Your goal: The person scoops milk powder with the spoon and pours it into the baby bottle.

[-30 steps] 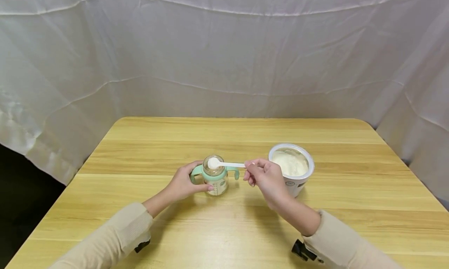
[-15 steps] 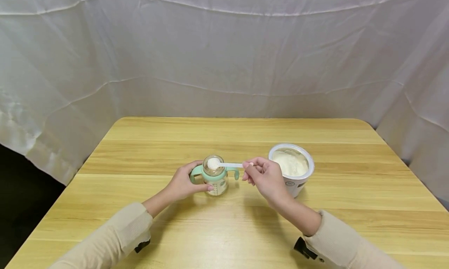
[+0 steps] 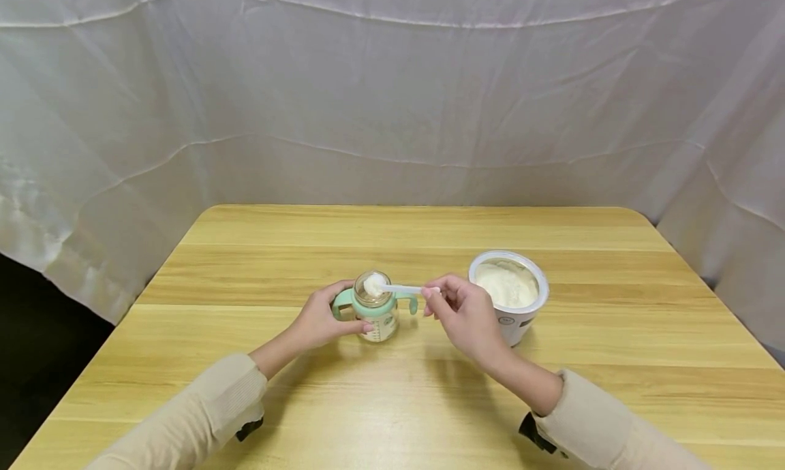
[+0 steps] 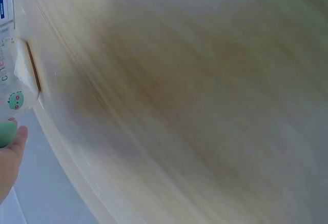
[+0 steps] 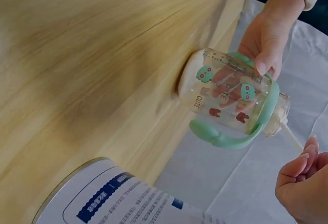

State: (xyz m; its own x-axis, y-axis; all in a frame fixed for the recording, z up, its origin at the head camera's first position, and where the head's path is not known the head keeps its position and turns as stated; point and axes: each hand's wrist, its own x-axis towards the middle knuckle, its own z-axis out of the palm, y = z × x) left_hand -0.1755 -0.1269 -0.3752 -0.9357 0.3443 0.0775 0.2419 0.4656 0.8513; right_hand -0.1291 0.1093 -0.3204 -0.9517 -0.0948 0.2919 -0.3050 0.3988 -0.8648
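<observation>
My left hand (image 3: 321, 320) grips a clear baby bottle (image 3: 381, 327) with a green collar and two green handles. The bottle stands upright on the table, its mouth uncovered. Between thumb and fingers, my right hand (image 3: 466, 317) pinches the white handle of a scoop (image 3: 401, 289). The scoop's end, heaped with white powder, is at the bottle's mouth. In the right wrist view, the bottle (image 5: 225, 96) shows cartoon prints, with pale contents at its base. Only part of my left hand (image 4: 7, 167) appears in the left wrist view, beside the bottle (image 4: 10, 75).
An open white tub (image 3: 515, 323) of pale powder stands just right of the bottle, partly behind my right hand. Its printed side (image 5: 128, 198) shows in the right wrist view. The wooden table (image 3: 392, 415) has a pale curtain (image 3: 392, 102) behind it.
My right hand has shifted slightly left and turned a little, and the scoop's end has tipped at the bottle's mouth. My left hand and the bottle have stayed in place.
</observation>
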